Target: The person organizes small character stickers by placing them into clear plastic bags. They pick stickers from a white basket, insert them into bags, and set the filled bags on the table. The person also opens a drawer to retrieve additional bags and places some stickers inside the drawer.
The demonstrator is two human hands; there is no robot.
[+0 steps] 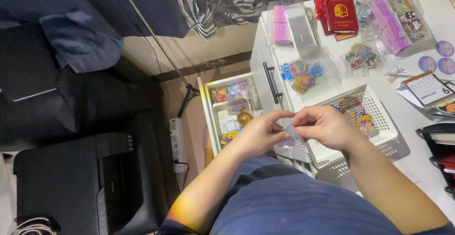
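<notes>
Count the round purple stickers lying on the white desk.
3. One purple sticker sits near the desk's right edge, a second lower left of it, and a third beside that, all above the small calendar. More may lie outside the picture.

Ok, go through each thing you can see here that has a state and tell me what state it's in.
Left hand: pinching the small clear plastic sleeve.
Right hand: pinching the same sleeve.
White plastic drawer: pulled open, holding colourful stickers.
White perforated plastic basket: upright, with colourful stickers inside.
Red booklets: closed, stacked.
White power strip: on the floor, a cable plugged in.
</notes>
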